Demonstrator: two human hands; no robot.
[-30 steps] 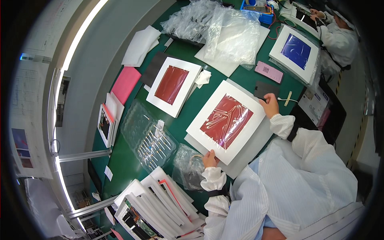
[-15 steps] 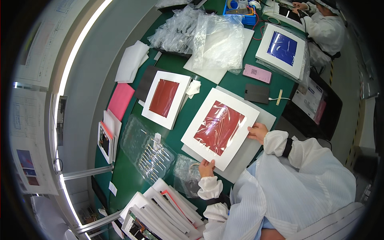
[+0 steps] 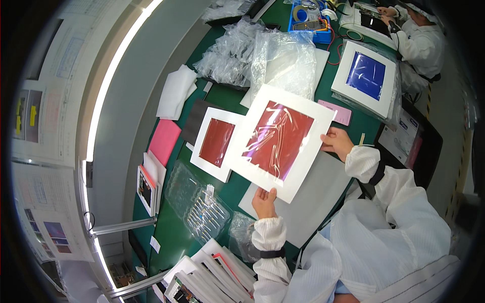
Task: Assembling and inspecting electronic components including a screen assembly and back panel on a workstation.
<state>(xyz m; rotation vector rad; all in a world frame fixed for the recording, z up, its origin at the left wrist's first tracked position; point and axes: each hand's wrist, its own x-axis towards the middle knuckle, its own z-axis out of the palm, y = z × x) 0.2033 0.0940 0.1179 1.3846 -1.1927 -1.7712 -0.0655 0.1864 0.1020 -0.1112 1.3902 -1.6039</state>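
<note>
Both hands hold a white-framed panel (image 3: pixel 283 194) with a glossy, wrinkled reddish-brown film in its middle. My left hand (image 3: pixel 264 203) grips its near edge, thumb on top. My right hand (image 3: pixel 337 143) pinches its right edge. The panel is raised above a pale grey foam sheet (image 3: pixel 308 202) and tilted. Its left side overlaps a second white-framed panel with a red-brown middle (image 3: pixel 217 143) that lies on the bench. The pink phone (image 3: pixel 339 112) is partly hidden by the raised panel's far corner.
A white-framed panel with a blue middle (image 3: pixel 366 76) lies far right. Crumpled clear plastic bags (image 3: pixel 227 50) and a blue box of tools (image 3: pixel 323 36) are at the back. A clear tray of small parts (image 3: pixel 204 214) sits left, upright foam-padded boards (image 3: pixel 202 275) nearer. A co-worker (image 3: pixel 422 43) works far right.
The panel has risen off the foam sheet and moved away from me, both hands with it. More of the foam sheet shows beneath. The whole view has shifted slightly.
</note>
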